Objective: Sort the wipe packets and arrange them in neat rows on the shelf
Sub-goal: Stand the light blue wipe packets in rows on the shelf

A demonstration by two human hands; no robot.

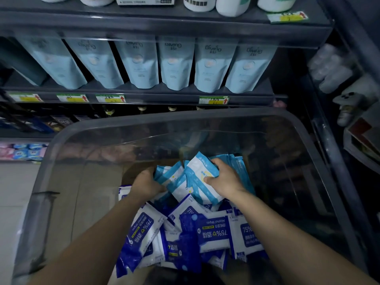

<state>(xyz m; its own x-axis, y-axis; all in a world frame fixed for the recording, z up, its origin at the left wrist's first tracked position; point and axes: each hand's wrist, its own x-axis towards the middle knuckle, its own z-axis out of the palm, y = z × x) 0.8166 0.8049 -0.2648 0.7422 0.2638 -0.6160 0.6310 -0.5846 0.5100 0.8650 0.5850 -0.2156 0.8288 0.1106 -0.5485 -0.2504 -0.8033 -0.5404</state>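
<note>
Left hand (147, 185) and right hand (225, 179) clutch light-blue packets (197, 182); perhaps seven dark-blue packets (213, 231) lie in one bin (82, 130).

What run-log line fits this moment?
phase: sorting in bin | left hand: grips light packets | right hand: grips light packet | dark packets: loose, nearer

Large clear grey-tinted plastic bin (185, 118): smooth, glossy walls streaked with reflections. Dark blue-and-white film wipe packets (211, 231) at near edge of bin: shiny, creased. Pale blue-and-white film wipe packets (197, 179) toward far edge: softer sheen, crumpled. Pale blue stand-up pouches (176, 64): matt plastic, on smooth, matt dark grey shelf (144, 19). Paper price labels (213, 100) along front edge.
</note>
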